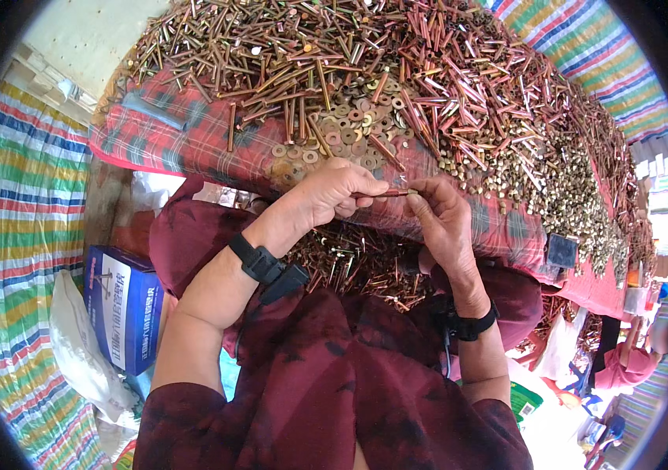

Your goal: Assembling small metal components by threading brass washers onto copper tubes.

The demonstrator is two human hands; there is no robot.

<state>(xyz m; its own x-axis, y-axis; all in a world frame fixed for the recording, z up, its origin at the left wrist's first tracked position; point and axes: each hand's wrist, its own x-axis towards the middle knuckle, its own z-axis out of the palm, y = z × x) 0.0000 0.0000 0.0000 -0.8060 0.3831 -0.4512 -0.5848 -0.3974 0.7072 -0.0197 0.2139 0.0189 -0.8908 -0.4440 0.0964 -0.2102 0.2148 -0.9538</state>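
A slim copper-coloured bolt (389, 194) lies level between my hands, just above the near edge of the table. My left hand (326, 192) is closed around its left part, thumb along the shaft. The fingertips of my right hand (443, 215) pinch its other end; whether a small nut sits there I cannot make out. Beyond my left hand, flat round washers (349, 133) are scattered on a red plaid cloth (193, 145). Small brass-coloured nuts (569, 188) spread out past my right hand. Loose bolts (459, 86) are heaped across the far side of the table.
Below the table edge, between my knees, is another heap of bolts (349, 266). A blue and white box (121, 309) stands at left beside a white plastic bag (83, 352). A small dark square object (562, 250) rests at the cloth's right edge. Another person (631, 360) is at far right.
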